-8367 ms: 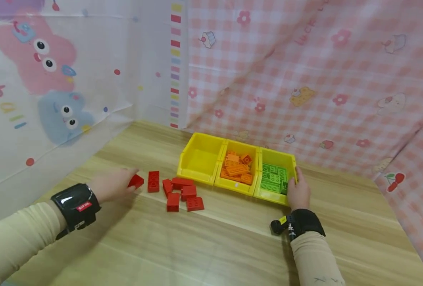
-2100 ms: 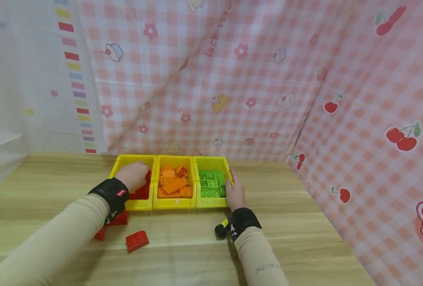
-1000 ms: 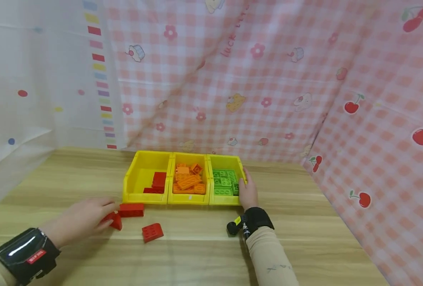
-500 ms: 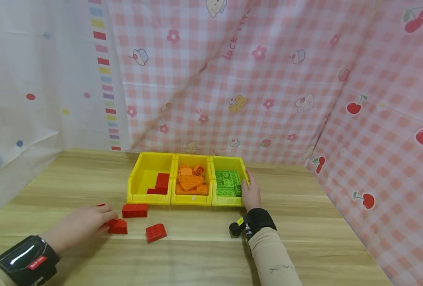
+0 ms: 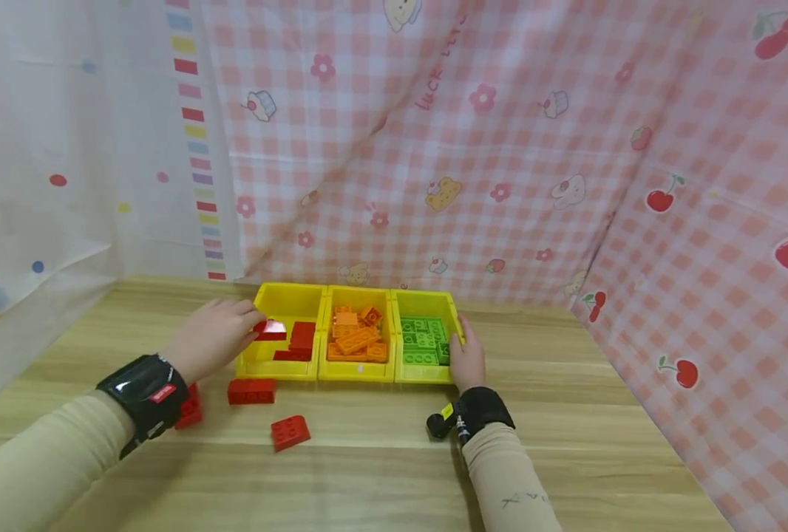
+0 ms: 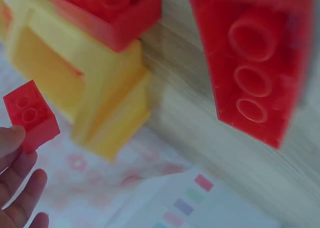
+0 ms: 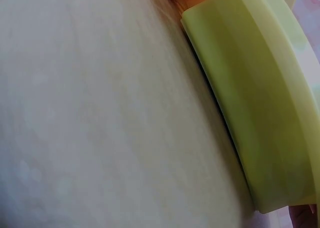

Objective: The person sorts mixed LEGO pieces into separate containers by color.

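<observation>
Over the left yellow bin (image 5: pixel 287 295), my left hand (image 5: pixel 213 336) pinches a red building brick (image 5: pixel 272 330) between thumb and fingertips. In the left wrist view that brick (image 6: pixel 32 112) shows two round studs or tubes. Several red bricks (image 5: pixel 301 336) lie inside the left bin. My right hand (image 5: pixel 467 362) grips the right wall of the right yellow bin (image 5: pixel 427 298), thumb at the inner side and fingers outside. The right wrist view shows mostly the bin's front wall (image 7: pixel 250 97) and a bit of a finger (image 7: pixel 302 217).
The middle bin (image 5: pixel 361 294) has orange bricks (image 5: pixel 356 338); the right one has green bricks (image 5: pixel 423 340). In front on the wooden table (image 5: pixel 367 473) lie a long red brick (image 5: pixel 251 391), a rounded red brick (image 5: pixel 290 433) and a red brick (image 5: pixel 191 410) partly behind the left wrist. Patterned cloth (image 5: pixel 394 148) hangs behind.
My left hand has risen from the table, forward and right, with a red brick to the left bin. Since the oldest frame, red bricks have gone into that bin. The right hand keeps its grip.
</observation>
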The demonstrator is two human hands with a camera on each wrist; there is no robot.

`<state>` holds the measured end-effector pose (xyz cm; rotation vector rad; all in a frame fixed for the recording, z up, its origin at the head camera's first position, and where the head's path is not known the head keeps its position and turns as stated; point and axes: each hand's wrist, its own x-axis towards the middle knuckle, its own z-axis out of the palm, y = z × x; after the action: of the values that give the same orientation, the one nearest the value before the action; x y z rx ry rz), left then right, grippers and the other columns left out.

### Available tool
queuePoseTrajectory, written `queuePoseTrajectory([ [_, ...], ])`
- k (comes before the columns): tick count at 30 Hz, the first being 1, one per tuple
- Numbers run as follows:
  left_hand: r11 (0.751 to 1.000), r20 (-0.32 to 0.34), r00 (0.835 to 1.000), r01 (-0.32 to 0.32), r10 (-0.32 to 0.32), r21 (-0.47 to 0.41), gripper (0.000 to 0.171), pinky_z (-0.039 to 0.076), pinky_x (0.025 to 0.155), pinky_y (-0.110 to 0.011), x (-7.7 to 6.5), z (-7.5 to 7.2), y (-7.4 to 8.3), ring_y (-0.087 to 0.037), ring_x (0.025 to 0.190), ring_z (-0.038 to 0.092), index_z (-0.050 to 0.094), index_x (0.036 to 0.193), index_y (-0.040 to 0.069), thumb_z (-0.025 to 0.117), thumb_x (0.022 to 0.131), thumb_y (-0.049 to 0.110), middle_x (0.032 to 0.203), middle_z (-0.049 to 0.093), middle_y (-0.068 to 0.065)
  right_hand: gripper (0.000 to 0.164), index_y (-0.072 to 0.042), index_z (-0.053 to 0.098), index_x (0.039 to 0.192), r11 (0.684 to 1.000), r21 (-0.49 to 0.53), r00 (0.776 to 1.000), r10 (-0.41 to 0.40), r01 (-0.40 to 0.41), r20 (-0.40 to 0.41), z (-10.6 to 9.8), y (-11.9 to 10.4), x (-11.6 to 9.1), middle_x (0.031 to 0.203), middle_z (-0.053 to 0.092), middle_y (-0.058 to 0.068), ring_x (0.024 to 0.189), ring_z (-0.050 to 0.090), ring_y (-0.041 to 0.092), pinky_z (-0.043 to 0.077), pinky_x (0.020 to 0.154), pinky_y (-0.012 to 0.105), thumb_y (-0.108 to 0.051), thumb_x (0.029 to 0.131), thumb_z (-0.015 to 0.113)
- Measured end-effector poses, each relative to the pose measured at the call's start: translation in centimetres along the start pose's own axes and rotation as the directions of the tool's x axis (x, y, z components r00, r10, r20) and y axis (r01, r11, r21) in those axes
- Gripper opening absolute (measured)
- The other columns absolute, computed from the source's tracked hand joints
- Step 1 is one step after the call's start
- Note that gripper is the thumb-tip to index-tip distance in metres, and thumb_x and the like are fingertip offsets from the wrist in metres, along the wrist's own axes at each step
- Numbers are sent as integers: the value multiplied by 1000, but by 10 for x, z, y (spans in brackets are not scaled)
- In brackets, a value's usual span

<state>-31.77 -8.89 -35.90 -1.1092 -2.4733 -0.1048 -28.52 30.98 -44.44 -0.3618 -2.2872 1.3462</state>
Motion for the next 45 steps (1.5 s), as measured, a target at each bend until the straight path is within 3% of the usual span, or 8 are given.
queuePoseTrajectory([
  [6,992,4,1000,11,-11,122,14,41,81,-47,12,27,-13,-32,85,57,70,83,7,78,73,11,82,65,-7,47,-9,36,144,1000,29,1000,1,-2,4,12,0,0,142,39,15,129,37,28,27,105,44,-13,97,42],
  [15,984,39,998,34,-41,176,11,33,77,-44,12,42,-15,-30,76,49,68,74,10,77,72,3,72,62,-4,48,-13,34,145,1000,17,1000,8,-9,15,15,-4,-1,142,40,13,128,38,27,28,104,42,-16,98,41],
  [25,971,118,992,13,-42,239,16,19,101,-60,11,44,-12,-31,84,53,69,72,10,71,73,-5,72,64,-5,48,-17,33,146,999,20,999,29,-30,30,16,-5,-1,142,40,13,124,41,27,31,102,43,-18,99,40],
  [30,996,91,996,12,-21,94,9,31,95,-57,4,29,-11,-31,83,57,69,81,7,73,75,2,79,63,-7,48,-17,32,146,999,22,999,34,-35,40,15,-5,-2,143,38,13,126,40,27,30,103,43,-19,99,39],
  [33,997,61,998,38,-34,-66,14,45,82,-49,-11,11,-11,-28,76,59,67,88,2,73,77,8,81,61,-8,48,-17,31,147,999,5,999,33,-33,41,10,-5,-1,144,38,13,126,39,27,30,103,43,-19,99,39],
  [36,987,104,992,83,-68,-138,22,50,69,-44,-32,0,-15,-25,71,59,66,93,-2,73,79,14,83,61,-10,49,-17,30,147,1000,-5,999,30,-29,32,3,-6,1,143,37,15,125,39,29,30,102,45,-18,99,38],
  [40,977,238,955,199,-177,-73,42,50,63,-45,-59,2,-20,-25,69,60,66,100,-2,72,78,34,85,63,-11,49,-17,29,147,999,-10,999,36,-36,27,-6,-4,4,143,37,15,123,40,29,30,102,45,-17,99,38],
  [45,904,410,832,426,-373,-44,56,41,51,-36,-78,18,-21,-21,58,49,59,95,-1,62,80,53,70,54,-5,49,-16,28,147,999,-5,998,49,-49,33,-11,2,4,145,34,13,128,35,28,27,105,44,-18,99,38],
])
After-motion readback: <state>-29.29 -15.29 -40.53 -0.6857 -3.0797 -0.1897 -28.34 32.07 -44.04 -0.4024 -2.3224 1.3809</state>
